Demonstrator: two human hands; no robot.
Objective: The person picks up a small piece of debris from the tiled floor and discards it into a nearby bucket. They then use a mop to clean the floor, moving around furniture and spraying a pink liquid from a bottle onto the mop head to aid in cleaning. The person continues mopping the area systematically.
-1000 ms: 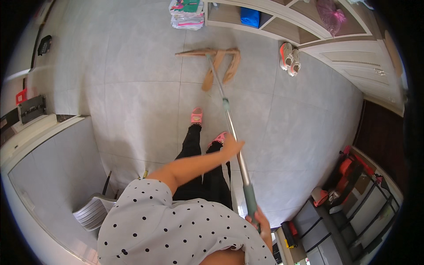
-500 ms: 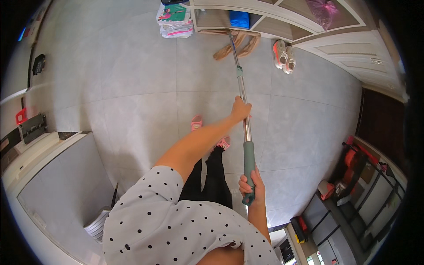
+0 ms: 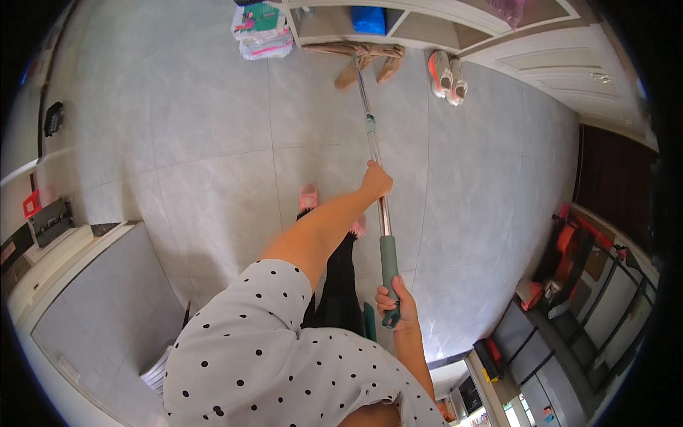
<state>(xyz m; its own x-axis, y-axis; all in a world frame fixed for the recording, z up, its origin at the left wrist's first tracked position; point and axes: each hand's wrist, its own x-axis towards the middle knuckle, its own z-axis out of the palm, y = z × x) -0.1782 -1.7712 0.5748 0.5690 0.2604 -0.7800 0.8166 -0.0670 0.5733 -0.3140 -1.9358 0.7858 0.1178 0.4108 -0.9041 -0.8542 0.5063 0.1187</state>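
Observation:
A mop with a shiny metal pole (image 3: 374,146) slants away from me across the floor. Its far end carries a brown, stocking-like cloth (image 3: 348,77), spread along the foot of the shelf unit with two loose ends lying toward me. Partway down the metal pole, my left hand (image 3: 377,179) is closed around it. My right hand (image 3: 398,302) grips the lower part of the green handle (image 3: 388,260), close to its looped end. Both hands are on the same mop.
Beige sneakers (image 3: 447,78) stand right of the cloth, beside a white cabinet door (image 3: 548,67). Stacked papers or books (image 3: 265,35) sit left of the open shelves (image 3: 324,25). A black rack (image 3: 569,334) lines the right side. My pink sandals (image 3: 308,196) are on grey tiles.
The whole view has shifted slightly. The brown cloth's loose ends have changed shape, now shorter and more bunched near the shelf foot. Both hands keep their hold on the mop.

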